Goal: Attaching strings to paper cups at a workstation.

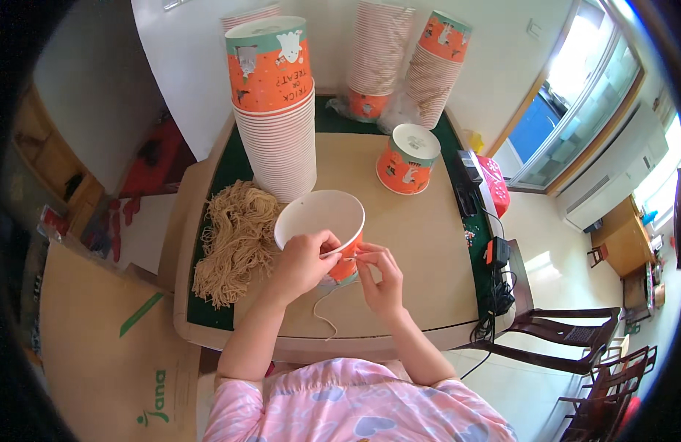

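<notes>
Near the centre of the frame, an orange paper bucket (pixel 327 230) with a white inside was tipped on the table (pixel 421 243), its open mouth facing up and toward the camera. The left hand (pixel 305 261) closed over the lower rim, thumb and fingers clamped on the wall, steadying it. The right hand (pixel 381 276) sat just right of the bucket's side, its fingertips pinched narrow on the end of a thin tan string (pixel 324 309) at the wall; whether the string already passed through a hole there was too small to tell. From that pinch the string trailed down and left, curling on the table toward the lower edge of the frame. So the string lay directly between the two hands, its long run pointing back at the person, and the right hand was the nearer one to its working end.

Left of the bucket lay a loose heap of tan strings (pixel 234 239), touching a tall stack of nested buckets (pixel 278 125). Further up stood two more stacks (pixel 377 51) and a single upturned bucket (pixel 408 160) at the upper right.
</notes>
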A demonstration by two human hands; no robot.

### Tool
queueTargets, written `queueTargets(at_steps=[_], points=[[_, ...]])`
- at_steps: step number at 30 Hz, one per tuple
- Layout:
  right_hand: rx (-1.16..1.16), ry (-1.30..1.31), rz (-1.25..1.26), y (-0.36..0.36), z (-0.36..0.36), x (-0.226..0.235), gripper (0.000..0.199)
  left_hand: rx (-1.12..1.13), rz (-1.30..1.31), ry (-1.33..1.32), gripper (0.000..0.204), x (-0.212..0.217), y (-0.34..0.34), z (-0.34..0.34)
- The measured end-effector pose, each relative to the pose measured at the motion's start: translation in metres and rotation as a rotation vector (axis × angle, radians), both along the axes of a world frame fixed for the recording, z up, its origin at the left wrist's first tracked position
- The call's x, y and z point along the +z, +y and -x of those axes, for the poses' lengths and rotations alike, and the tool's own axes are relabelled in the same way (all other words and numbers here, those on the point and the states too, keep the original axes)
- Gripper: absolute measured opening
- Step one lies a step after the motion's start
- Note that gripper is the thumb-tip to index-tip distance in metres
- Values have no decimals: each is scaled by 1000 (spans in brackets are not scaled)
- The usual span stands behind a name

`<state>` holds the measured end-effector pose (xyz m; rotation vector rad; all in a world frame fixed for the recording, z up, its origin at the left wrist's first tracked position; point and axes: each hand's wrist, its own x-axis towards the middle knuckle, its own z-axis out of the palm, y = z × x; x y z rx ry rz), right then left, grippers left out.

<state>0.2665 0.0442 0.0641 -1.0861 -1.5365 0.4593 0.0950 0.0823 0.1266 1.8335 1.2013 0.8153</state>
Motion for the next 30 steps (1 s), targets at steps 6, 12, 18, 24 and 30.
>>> queueTargets(at_steps=[6,12,18,24,30], points=[[27,75,42,-1,5,-8,9,20,45,-22,13,-7,18,-10],[-33,59,79,6,-10,-19,9,-115,222,-115,16,-40,55,-44],[-118,-106,-2,8,-27,-30,8,-65,-27,124,16,-43,60,-73],[-197,228,133,7,-35,-43,3,20,-107,227,10,-42,38,-71],[-47,393,420,-24,-19,-33,5,61,-210,365,7,-19,-14,-45]])
